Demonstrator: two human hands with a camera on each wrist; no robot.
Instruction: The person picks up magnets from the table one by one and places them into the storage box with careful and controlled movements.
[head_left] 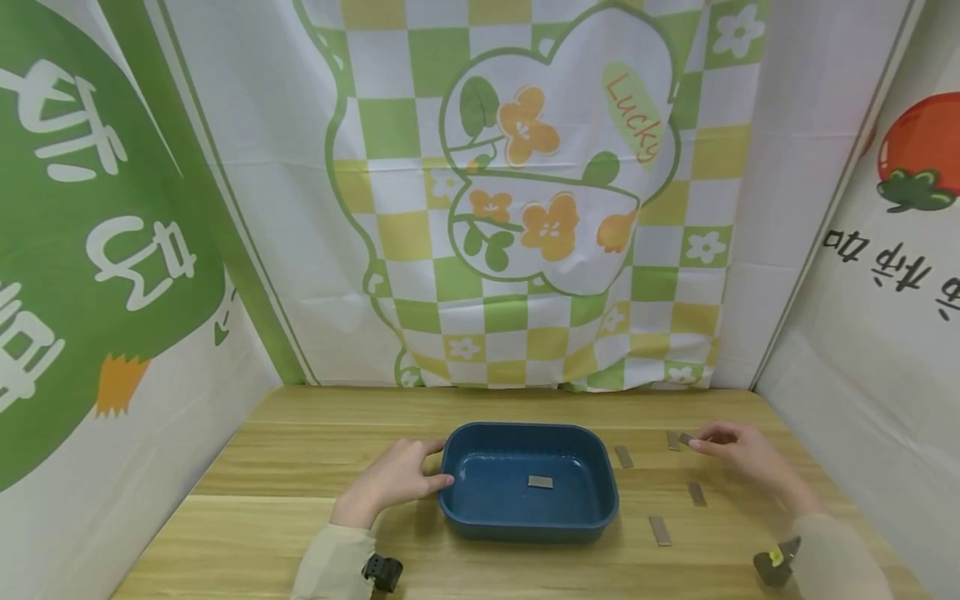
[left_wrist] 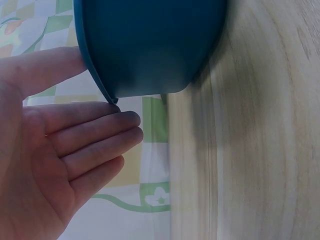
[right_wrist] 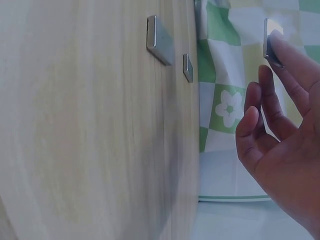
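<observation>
A dark blue rectangular basin (head_left: 528,533) sits on the wooden table with one small grey metal plate (head_left: 540,482) on its floor. At its left end my left hand (head_left: 397,479) holds the rim, thumb over the edge and index finger at the far corner; the other fingers (left_wrist: 102,150) extend straight beside the wall. Right of the basin, my right hand (head_left: 742,454) pinches a shiny flat metal plate (right_wrist: 272,42) between thumb and index finger, raised off the table. Another metal plate (head_left: 672,441) lies just beside the pinched one.
More metal plates lie apart on the table (head_left: 300,467) right of the basin: one near its far right corner (head_left: 624,456), one below the right hand (head_left: 697,494), one nearer the front (head_left: 660,531). A patterned curtain (head_left: 555,333) hangs along the back edge.
</observation>
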